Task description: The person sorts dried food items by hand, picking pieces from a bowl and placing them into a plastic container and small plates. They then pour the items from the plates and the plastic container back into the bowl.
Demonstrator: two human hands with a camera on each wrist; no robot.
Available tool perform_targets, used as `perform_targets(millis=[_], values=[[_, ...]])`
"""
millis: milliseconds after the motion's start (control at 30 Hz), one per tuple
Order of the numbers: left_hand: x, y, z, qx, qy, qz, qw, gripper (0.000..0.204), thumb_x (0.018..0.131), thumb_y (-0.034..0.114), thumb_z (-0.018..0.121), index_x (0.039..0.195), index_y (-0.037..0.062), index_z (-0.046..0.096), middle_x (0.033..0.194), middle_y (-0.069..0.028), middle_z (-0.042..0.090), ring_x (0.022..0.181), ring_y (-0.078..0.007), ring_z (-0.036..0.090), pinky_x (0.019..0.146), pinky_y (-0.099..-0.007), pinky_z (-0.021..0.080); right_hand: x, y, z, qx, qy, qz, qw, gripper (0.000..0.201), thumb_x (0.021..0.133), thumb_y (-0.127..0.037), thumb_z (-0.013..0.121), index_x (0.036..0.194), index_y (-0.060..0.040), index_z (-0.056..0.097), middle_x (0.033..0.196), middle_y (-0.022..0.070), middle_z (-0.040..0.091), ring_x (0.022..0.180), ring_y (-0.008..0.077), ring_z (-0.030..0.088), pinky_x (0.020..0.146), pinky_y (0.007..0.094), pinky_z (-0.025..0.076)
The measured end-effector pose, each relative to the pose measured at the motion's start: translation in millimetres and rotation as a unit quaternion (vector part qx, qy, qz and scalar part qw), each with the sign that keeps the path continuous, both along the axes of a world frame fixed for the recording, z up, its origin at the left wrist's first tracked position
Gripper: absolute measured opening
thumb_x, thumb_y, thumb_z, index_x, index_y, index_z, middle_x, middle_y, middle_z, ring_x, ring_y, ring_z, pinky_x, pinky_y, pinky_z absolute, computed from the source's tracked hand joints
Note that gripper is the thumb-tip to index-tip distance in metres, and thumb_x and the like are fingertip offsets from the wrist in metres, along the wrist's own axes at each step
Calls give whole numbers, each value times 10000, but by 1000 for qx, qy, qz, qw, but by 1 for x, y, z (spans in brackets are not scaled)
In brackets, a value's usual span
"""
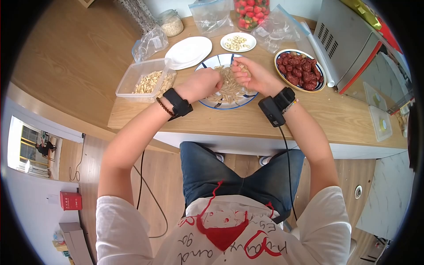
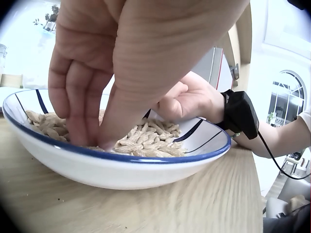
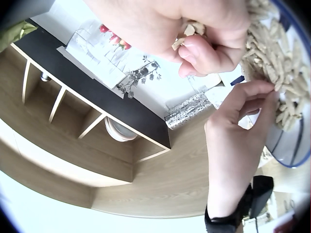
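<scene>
A white bowl [image 1: 223, 106] with a blue rim holds a heap of pale, slender dried pieces [image 1: 230, 93] that look like small roots. My left hand [image 1: 204, 84] reaches down into the heap, and in the right wrist view its thumb and forefinger [image 3: 265, 88] meet in a pinch at the pieces. Above the bowl's right side, my right hand [image 1: 252, 77] is curled into a loose fist. Several pale, chunky bits [image 3: 189, 33] show inside that fist, between the palm and the bent fingers.
Left of the bowl stands a clear plastic box [image 1: 125, 81] with pale pieces. Behind are white plates [image 1: 189, 51], a small dish [image 1: 226, 47] of round yellowish pieces, plastic bags [image 1: 212, 17] and a strawberry jar [image 1: 251, 13]. A bowl of red dates [image 1: 304, 70] stands right.
</scene>
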State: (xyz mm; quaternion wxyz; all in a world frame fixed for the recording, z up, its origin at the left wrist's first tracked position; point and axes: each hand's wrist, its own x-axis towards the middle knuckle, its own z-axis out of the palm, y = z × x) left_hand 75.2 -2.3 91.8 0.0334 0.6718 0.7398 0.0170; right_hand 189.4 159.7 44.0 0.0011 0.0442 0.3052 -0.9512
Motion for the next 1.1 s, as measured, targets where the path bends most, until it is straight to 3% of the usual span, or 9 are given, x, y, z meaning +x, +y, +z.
perform_targets(millis=[300,400,500,600,733,833,933,1033,1100], values=[[-2,1,-6,18,15,-61,998,14,707,38,577,705,26,570,693,-156,601,683,-330,597,626,-393,473,-1,-2,1,15,-10,-9,1000,129,906,-152,500,858,-40,459,715,8,431,534,57,346,426,176,274],[-3,7,4,44,8,-23,999,37,711,41,581,716,19,552,707,-154,601,676,-325,597,628,-386,475,-1,-2,0,13,-12,-5,1000,143,907,-163,500,853,-37,462,719,8,432,536,58,349,425,173,279],[-8,24,36,154,-1,37,987,69,720,63,606,758,9,586,731,-162,617,738,-336,616,664,-404,487,-2,2,-3,-16,-12,8,1000,163,913,-180,497,851,-34,463,727,8,433,538,58,354,426,169,286],[4,31,62,227,-85,-65,968,118,748,114,607,779,3,585,718,-170,612,720,-344,609,652,-408,483,2,-5,7,-10,-38,-11,999,184,920,-199,497,851,-32,462,736,11,434,536,57,355,428,168,294],[11,30,57,126,32,-71,989,175,780,165,585,819,-4,596,728,-179,615,716,-342,606,653,-399,485,3,-9,11,-4,-42,-20,999,197,932,-204,486,846,-30,454,739,18,429,524,52,351,407,161,290],[-2,23,44,8,41,-10,999,169,778,163,582,821,1,608,740,-177,621,729,-338,606,671,-393,486,-3,4,-1,-122,-35,60,990,185,938,-184,476,840,-30,446,729,16,420,496,40,341,370,153,265],[-6,10,29,-55,7,0,998,144,756,147,597,812,17,622,765,-162,634,758,-324,616,687,-387,487,-4,8,-3,-123,-21,60,990,162,937,-152,466,832,-32,439,718,11,410,467,28,324,339,149,236],[-4,1,12,-59,-43,22,997,122,728,133,620,802,36,630,789,-143,644,784,-308,624,696,-380,490,-1,6,0,-151,-34,52,987,143,944,-147,469,848,-46,438,692,-9,394,446,13,311,324,144,205],[-2,2,10,-56,-23,24,998,102,711,93,632,799,43,634,794,-139,647,796,-297,628,699,-376,493,0,5,0,-115,-21,39,992,140,931,-137,470,832,-43,439,684,-4,396,451,18,313,331,147,213]])
